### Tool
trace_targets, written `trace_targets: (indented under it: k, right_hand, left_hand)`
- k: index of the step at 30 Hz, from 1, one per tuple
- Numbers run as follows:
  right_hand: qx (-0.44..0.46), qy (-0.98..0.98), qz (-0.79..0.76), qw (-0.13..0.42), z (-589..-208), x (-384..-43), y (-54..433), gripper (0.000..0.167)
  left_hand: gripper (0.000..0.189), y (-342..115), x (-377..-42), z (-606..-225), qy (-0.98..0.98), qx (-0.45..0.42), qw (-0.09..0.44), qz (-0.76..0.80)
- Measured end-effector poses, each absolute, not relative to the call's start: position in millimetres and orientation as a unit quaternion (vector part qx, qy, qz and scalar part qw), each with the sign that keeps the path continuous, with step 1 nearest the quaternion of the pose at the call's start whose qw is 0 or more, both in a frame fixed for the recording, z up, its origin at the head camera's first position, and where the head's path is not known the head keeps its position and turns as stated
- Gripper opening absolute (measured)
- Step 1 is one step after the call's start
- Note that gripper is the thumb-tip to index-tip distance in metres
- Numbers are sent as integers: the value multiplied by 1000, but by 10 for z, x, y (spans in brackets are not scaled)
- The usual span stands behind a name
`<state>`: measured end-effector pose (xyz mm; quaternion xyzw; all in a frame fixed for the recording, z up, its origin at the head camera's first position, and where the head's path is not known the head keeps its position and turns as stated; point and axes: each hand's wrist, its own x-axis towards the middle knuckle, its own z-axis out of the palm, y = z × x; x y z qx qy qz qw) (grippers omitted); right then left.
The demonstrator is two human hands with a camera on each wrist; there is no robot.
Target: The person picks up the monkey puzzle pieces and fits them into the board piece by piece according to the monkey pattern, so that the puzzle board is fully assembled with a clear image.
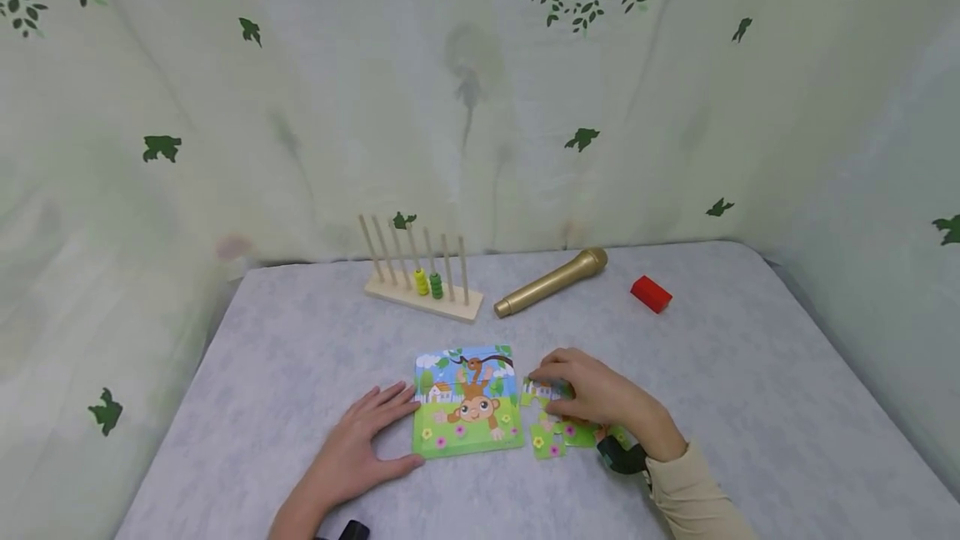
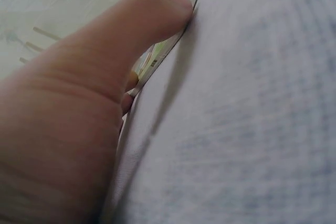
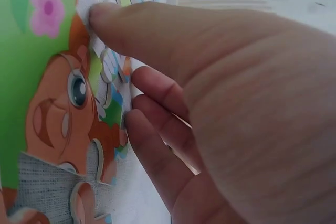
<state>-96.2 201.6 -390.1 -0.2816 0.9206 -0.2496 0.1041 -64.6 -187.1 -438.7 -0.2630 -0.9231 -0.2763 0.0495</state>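
A square picture board (image 1: 468, 400) showing a monkey hanging from a branch lies in the middle of the table. My left hand (image 1: 367, 440) rests at its left side, with the fingertips at the edge and the thumb by the lower left corner. To the right of the board, loose jigsaw pieces (image 1: 548, 442) are spread flat, partly hidden under my right hand (image 1: 600, 392). In the right wrist view, the thumb (image 3: 107, 18) and fingertips reach down among the pieces with a gap between them. One group of pieces shows a monkey's face (image 3: 55, 106).
Behind the board stands a wooden peg rack (image 1: 423, 300) with yellow and green beads on two pegs. A gold microphone (image 1: 551, 282) lies to its right, and a red block (image 1: 651, 294) sits farther right. Leaf-printed cloth (image 1: 375, 107) hangs behind the table.
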Motion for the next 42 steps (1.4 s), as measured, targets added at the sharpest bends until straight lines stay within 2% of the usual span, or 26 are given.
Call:
trace_targets:
  k: [10, 31, 36, 42]
  right_hand:
    - [-259, 930, -243, 99, -3865, -953, 1988, 35]
    - [-271, 926, -251, 72, -3880, -921, 1980, 29]
    - [-293, 921, -253, 52, -3860, -921, 1933, 29]
    - [-323, 911, -255, 32, -3825, -923, 1841, 29]
  left_hand:
    - [73, -1871, -645, -4339, -923, -254, 41, -287]
    - [71, -1887, -615, -4392, -915, -277, 75, -284]
    - [69, -1892, -627, -4397, -913, -284, 91, -277]
    - [70, -1886, -644, -4340, -918, -272, 58, -283]
